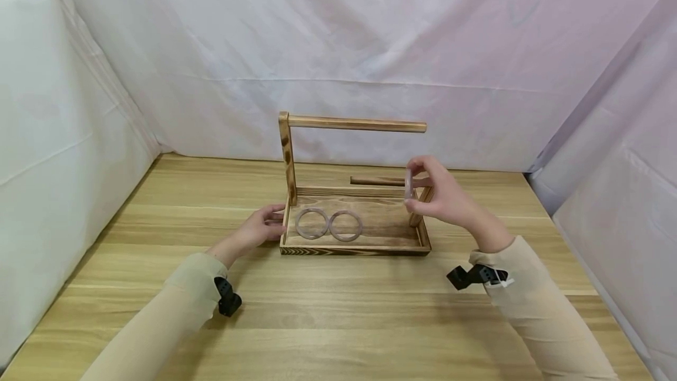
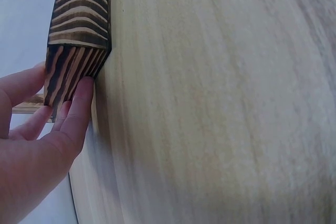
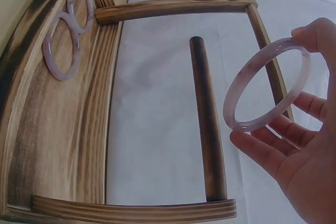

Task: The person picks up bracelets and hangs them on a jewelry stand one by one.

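Note:
A wooden stand (image 1: 354,250) has a tray base, a tall left post with an upper bar (image 1: 357,124), and a shorter right post with a lower bar (image 1: 375,181). Two pale bangles (image 1: 312,223) lie side by side in the tray's left half. My right hand (image 1: 446,196) holds a third bangle (image 3: 252,66) upright between thumb and fingers, beside the lower bar (image 3: 207,119); in the right wrist view a gap separates them. My left hand (image 2: 50,135) touches the tray's left end (image 2: 73,66), fingers and thumb spread against it.
The wood-grain table (image 1: 328,322) carries the stand near its back edge. Whitish cloth (image 1: 338,34) hangs behind and at both sides. A black wrist camera (image 1: 227,297) is strapped on the left sleeve, another (image 1: 473,276) on the right.

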Demonstrator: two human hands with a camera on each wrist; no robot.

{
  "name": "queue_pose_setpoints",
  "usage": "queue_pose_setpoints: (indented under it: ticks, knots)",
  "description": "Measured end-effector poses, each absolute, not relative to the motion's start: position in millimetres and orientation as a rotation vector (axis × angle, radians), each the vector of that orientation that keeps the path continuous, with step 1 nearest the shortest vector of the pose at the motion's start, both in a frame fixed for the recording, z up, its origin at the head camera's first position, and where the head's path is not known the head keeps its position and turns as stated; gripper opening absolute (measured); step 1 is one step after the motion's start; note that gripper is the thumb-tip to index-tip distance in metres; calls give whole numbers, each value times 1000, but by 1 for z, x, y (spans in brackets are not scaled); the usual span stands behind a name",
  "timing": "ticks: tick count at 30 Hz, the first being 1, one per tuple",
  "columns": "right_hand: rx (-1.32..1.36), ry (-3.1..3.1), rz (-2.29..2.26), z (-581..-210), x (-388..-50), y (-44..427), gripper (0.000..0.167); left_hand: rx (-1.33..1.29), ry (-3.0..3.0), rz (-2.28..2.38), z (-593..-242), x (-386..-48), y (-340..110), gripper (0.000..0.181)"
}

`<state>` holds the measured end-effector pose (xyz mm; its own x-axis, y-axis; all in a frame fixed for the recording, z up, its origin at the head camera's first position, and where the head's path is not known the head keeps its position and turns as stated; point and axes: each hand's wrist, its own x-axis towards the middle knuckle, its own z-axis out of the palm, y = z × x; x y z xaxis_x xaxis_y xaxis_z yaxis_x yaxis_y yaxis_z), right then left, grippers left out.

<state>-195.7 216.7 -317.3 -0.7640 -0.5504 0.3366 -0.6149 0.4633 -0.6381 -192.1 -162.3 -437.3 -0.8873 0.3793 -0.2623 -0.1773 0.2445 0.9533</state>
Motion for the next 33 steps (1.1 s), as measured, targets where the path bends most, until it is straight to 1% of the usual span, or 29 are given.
queue_pose_setpoints:
  ticks: [11,16,33]
  knots:
    - [930,-2594,1241,-306,-203,228,51,172,2087,1655,-435,-192,-161,62]
    - [895,-2580,1288,-305,-206,233,50,142,2084,1655,-438,-193,-161,62]
    - [763,-2593,1386,-302,-218,246,50,157,2087,1666,-438,-194,-160,62]
